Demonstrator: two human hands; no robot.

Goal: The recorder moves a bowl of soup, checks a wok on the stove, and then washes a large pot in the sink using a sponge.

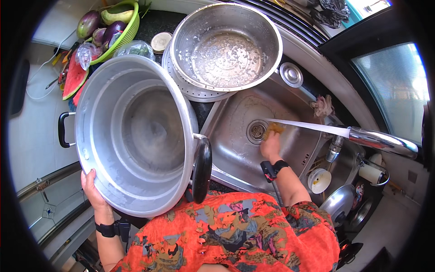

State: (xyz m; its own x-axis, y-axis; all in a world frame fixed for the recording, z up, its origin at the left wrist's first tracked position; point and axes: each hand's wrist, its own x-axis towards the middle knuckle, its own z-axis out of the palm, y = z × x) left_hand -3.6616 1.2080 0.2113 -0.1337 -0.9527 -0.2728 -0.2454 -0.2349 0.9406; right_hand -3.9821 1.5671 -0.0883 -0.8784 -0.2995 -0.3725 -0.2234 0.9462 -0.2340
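My left hand (90,189) grips the rim of a large aluminium pot (153,125), tilted against my front with its mouth towards me. Two black handles stick out from the pot's sides. Down in the stainless steel sink (234,149), my right hand (271,147) holds a yellowish-brown scrubbing cloth or sponge (274,128) beside the drain strainer (257,132). Water runs from the chrome faucet (380,140) onto or near that scrubber. Its exact material cannot be made out.
A wet steel pot (226,51) rests on a perforated steamer tray (195,90) behind the sink. At the back left are a green basket (131,34) of eggplants and watermelon slices (74,76). A bowl (319,181) and a lid (338,204) lie at the right.
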